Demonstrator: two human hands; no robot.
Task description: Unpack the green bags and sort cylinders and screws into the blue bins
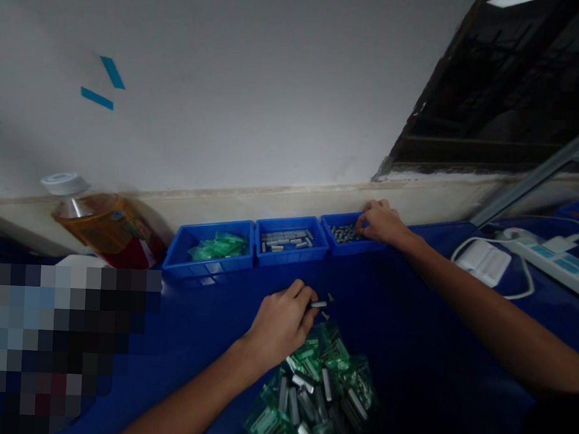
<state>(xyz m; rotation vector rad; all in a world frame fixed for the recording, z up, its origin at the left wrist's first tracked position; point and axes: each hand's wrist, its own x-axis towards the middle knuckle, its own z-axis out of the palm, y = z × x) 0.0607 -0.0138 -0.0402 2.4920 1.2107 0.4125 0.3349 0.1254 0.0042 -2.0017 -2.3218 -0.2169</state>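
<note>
My left hand (pixel 280 322) is curled over the blue table and pinches a small silver metal part (pixel 319 304) between its fingertips. Just below it lies a pile of green plastic bags with metal parts (pixel 311 391). My right hand (pixel 383 221) reaches far forward into the rightmost blue tray (pixel 334 244), with its fingers bent down among small dark metal pieces (pixel 344 233); whether it grips any of them is hidden. The middle blue tray (pixel 290 253) holds silver parts. The left blue tray (pixel 205 263) holds green bags.
A plastic bottle of amber liquid (pixel 102 225) leans at the left near the wall. A white power strip (pixel 556 257) and a white adapter with its cable (pixel 482 260) lie at the right. A pixelated block covers the lower left. A white wall rises behind the trays.
</note>
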